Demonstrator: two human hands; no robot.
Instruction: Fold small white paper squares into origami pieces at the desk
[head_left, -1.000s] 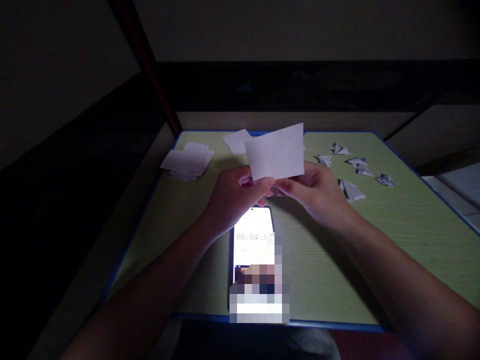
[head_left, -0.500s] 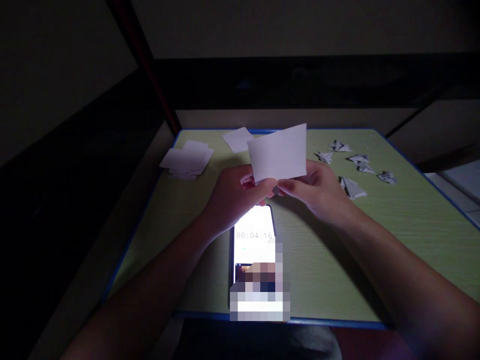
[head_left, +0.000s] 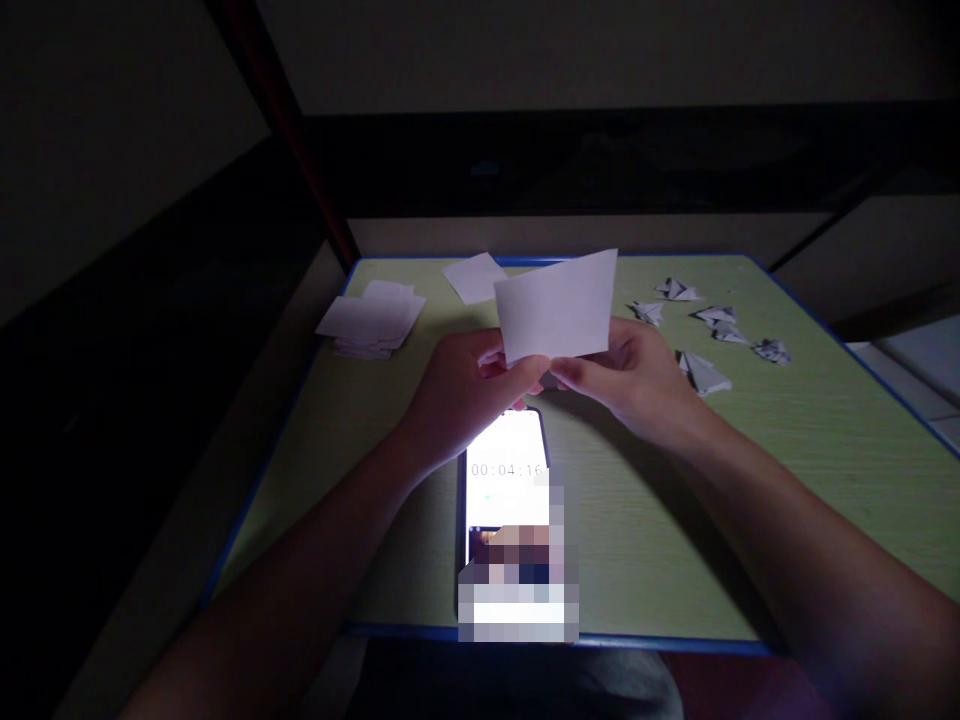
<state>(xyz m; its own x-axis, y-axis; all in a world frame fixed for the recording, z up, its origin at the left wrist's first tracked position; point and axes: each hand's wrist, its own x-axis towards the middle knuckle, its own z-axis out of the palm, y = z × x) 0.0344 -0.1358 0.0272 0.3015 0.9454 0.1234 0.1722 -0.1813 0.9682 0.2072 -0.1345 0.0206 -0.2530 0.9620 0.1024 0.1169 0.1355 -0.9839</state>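
Note:
Between my two hands a white sheet of paper (head_left: pixel 556 308) is held up above the table, its lower edge pinched by both thumbs. My left hand (head_left: pixel 480 375) grips the lower left of the sheet, thumb in front and fingers curled behind. My right hand (head_left: pixel 630 375) pinches the lower edge from the right, its thumb tip close to the left one. The fingers behind the paper are mostly hidden. Below the hands lies a lit phone (head_left: pixel 510 480) with a timer reading 00:04:16; its lower part is pixelated.
On the green table (head_left: pixel 360 480) with blue edging, a stack of white paper (head_left: pixel 375 318) lies at the far left. One loose sheet (head_left: pixel 474 278) is at the back. Several folded paper pieces, including a larger one (head_left: pixel 703 372), lie at the right.
My hands stay nearly in place, still pinching the sheet. The sheet's right side has tilted very slightly. The whole view has shifted a little.

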